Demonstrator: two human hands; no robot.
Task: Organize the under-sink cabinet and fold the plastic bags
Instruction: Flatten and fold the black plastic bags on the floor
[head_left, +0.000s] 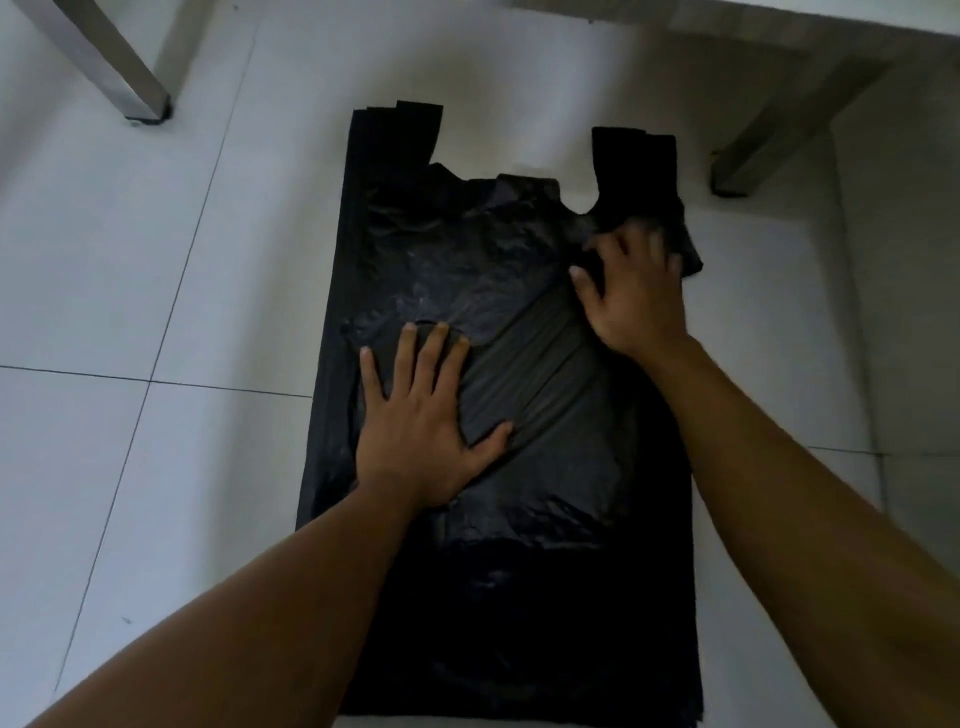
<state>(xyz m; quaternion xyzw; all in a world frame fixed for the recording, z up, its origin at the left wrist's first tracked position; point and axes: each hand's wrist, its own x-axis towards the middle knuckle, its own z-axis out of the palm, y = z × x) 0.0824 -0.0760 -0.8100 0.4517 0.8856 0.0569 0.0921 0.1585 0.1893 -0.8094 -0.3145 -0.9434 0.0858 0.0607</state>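
Observation:
A stack of black plastic bags (519, 545) lies flat on the white tiled floor, handles pointing away from me. My left hand (423, 421) presses flat on the middle of the top bag, fingers spread and straight. My right hand (631, 291) lies on the bag's upper right part near the right handle (636, 161); its fingertips are blurred, and the plastic bunches up under them. The left handle (397, 132) lies flat and untouched. Creases run across the top bag between my two hands.
A metal leg (119, 78) stands on the floor at the upper left and another metal leg (753, 156) at the upper right, just beyond the bags. White floor tiles (130, 260) spread out to the left and right of the bags.

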